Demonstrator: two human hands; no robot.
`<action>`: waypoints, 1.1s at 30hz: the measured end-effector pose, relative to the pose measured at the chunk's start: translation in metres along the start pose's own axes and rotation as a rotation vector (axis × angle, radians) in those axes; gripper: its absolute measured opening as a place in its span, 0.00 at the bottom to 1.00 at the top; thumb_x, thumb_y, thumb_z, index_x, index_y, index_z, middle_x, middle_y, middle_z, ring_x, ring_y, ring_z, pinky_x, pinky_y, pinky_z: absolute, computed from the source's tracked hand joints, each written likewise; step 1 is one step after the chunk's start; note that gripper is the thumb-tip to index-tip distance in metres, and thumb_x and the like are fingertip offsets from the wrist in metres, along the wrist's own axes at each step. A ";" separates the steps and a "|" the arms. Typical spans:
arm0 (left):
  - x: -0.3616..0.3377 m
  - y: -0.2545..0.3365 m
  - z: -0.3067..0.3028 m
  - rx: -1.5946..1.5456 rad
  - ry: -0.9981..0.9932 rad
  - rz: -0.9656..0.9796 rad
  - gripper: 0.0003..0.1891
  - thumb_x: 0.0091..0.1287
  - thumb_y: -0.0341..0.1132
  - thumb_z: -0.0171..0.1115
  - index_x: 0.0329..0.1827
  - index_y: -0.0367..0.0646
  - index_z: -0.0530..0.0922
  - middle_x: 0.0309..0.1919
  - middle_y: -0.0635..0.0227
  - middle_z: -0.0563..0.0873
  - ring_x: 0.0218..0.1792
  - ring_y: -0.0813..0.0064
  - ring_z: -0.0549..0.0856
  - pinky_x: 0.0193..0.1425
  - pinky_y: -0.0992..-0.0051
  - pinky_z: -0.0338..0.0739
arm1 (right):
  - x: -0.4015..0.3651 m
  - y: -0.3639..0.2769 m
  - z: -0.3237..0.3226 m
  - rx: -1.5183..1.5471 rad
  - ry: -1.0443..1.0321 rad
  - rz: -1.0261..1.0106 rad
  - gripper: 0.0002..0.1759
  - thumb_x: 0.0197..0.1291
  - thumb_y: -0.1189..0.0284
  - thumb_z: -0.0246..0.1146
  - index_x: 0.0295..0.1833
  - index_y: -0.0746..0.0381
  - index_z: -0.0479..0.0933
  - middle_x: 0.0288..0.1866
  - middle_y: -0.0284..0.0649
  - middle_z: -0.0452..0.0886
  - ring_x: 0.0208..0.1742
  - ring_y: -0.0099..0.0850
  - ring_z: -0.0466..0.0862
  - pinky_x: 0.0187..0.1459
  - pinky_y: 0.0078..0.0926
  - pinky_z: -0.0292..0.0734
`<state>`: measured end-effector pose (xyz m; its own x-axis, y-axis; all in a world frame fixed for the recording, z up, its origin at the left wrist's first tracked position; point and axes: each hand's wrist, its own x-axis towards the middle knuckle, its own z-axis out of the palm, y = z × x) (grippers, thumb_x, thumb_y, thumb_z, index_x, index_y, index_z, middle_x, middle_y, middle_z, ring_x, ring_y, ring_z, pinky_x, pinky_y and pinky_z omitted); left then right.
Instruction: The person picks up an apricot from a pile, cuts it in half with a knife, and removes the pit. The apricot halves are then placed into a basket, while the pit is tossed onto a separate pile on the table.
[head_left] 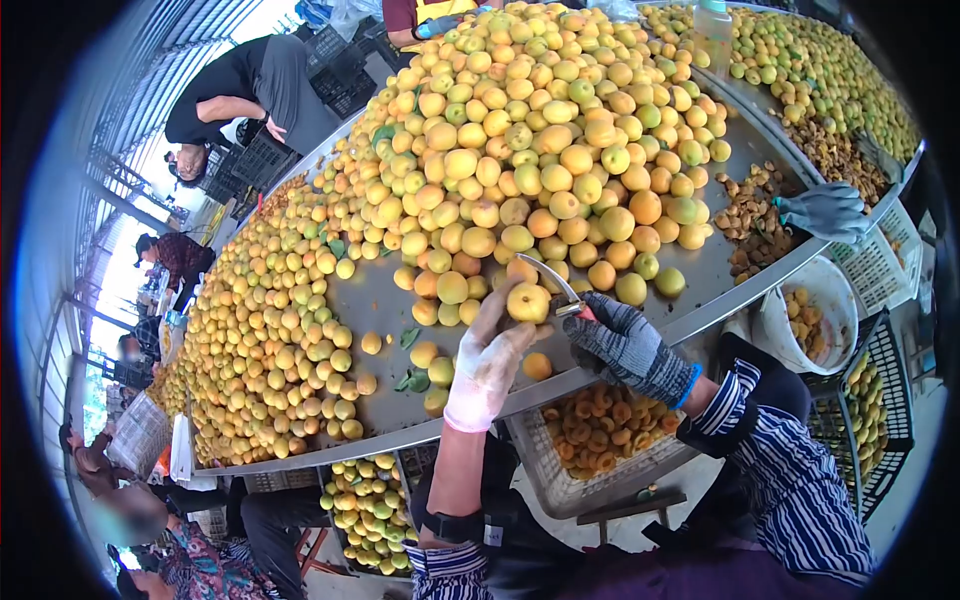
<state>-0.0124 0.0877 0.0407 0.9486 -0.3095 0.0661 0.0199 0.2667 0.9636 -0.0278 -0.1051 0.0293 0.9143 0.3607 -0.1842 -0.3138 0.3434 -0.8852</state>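
Observation:
My left hand (487, 362), in a pale thin glove, is closed around a yellow apricot (528, 303) just above the near edge of the metal table (640, 395). In a grey knit glove with a blue cuff, my right hand (628, 350) grips a small curved knife (552, 274) with a reddish handle. The blade arcs over the upper right of the apricot, close to it; whether it touches cannot be told. Behind both hands rises a large heap of apricots (560, 140). A few loose apricots and green leaves (412, 380) lie beside my left hand.
Below the table edge stands a crate of halved apricots (545, 480). To the right are a white bucket (765, 330), black crates (888, 420) and a grey glove (825, 212) at the rim. Pits (755, 215) lie near a plastic bottle (712, 40). Several people work at left.

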 end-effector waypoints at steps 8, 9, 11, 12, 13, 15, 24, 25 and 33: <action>0.016 -0.002 0.031 0.121 -0.073 -0.113 0.28 0.72 0.43 0.51 0.67 0.32 0.60 0.56 0.60 0.74 0.52 0.71 0.77 0.52 0.67 0.75 | -0.011 -0.005 -0.021 -0.101 0.135 -0.055 0.16 0.67 0.62 0.56 0.54 0.61 0.73 0.25 0.24 0.72 0.22 0.12 0.68 0.22 0.12 0.63; 0.019 -0.003 0.033 0.126 -0.061 -0.091 0.27 0.72 0.43 0.51 0.66 0.33 0.61 0.55 0.60 0.74 0.51 0.70 0.78 0.52 0.66 0.75 | -0.012 -0.003 -0.024 -0.128 0.147 -0.066 0.16 0.67 0.63 0.56 0.53 0.61 0.74 0.26 0.25 0.72 0.22 0.12 0.68 0.22 0.12 0.63; 0.026 -0.005 0.033 0.017 -0.045 -0.060 0.22 0.71 0.40 0.53 0.62 0.34 0.65 0.54 0.59 0.75 0.53 0.66 0.78 0.56 0.65 0.74 | -0.019 -0.008 -0.027 -0.154 0.155 -0.084 0.15 0.67 0.63 0.56 0.52 0.61 0.74 0.26 0.25 0.73 0.22 0.13 0.68 0.22 0.12 0.63; 0.030 -0.007 0.035 0.021 -0.046 -0.057 0.22 0.71 0.40 0.53 0.62 0.34 0.65 0.54 0.59 0.75 0.53 0.66 0.78 0.56 0.65 0.74 | -0.027 -0.015 -0.026 -0.100 0.096 -0.059 0.15 0.67 0.64 0.56 0.51 0.62 0.75 0.26 0.26 0.73 0.23 0.13 0.69 0.23 0.12 0.64; 0.033 -0.009 0.040 -0.071 -0.010 0.028 0.21 0.70 0.38 0.54 0.62 0.35 0.65 0.53 0.59 0.76 0.54 0.65 0.78 0.59 0.64 0.73 | -0.031 -0.019 -0.026 -0.045 0.037 -0.033 0.14 0.67 0.64 0.56 0.50 0.62 0.75 0.27 0.26 0.74 0.24 0.14 0.70 0.24 0.13 0.65; 0.038 -0.011 0.043 -0.180 0.034 0.097 0.20 0.69 0.35 0.55 0.61 0.37 0.65 0.53 0.60 0.76 0.56 0.64 0.77 0.65 0.62 0.69 | -0.034 -0.018 -0.028 -0.138 0.035 -0.099 0.13 0.68 0.66 0.55 0.50 0.63 0.74 0.27 0.27 0.73 0.23 0.14 0.70 0.23 0.13 0.65; 0.052 -0.022 0.061 -0.065 0.057 0.164 0.21 0.70 0.35 0.54 0.62 0.36 0.64 0.54 0.60 0.75 0.57 0.65 0.76 0.65 0.62 0.69 | -0.042 -0.030 -0.036 -0.422 0.186 -0.194 0.12 0.67 0.68 0.57 0.49 0.65 0.74 0.25 0.27 0.72 0.24 0.15 0.70 0.24 0.15 0.65; 0.053 -0.021 0.062 -0.037 0.069 0.148 0.21 0.69 0.35 0.55 0.63 0.36 0.64 0.53 0.60 0.75 0.57 0.65 0.76 0.64 0.62 0.69 | -0.042 -0.030 -0.038 -0.487 0.216 -0.165 0.13 0.65 0.66 0.58 0.47 0.66 0.75 0.29 0.37 0.77 0.29 0.26 0.76 0.31 0.23 0.71; 0.053 -0.020 0.066 0.035 0.076 0.145 0.21 0.69 0.34 0.54 0.62 0.36 0.64 0.54 0.61 0.74 0.57 0.67 0.75 0.64 0.64 0.70 | -0.039 -0.020 -0.045 -0.592 0.245 -0.220 0.12 0.65 0.69 0.58 0.48 0.67 0.74 0.25 0.29 0.73 0.25 0.17 0.71 0.27 0.18 0.69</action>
<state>0.0166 0.0062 0.0421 0.9618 -0.2000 0.1867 -0.1288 0.2710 0.9539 -0.0456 -0.1650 0.0347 0.9943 0.1062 -0.0028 0.0155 -0.1714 -0.9851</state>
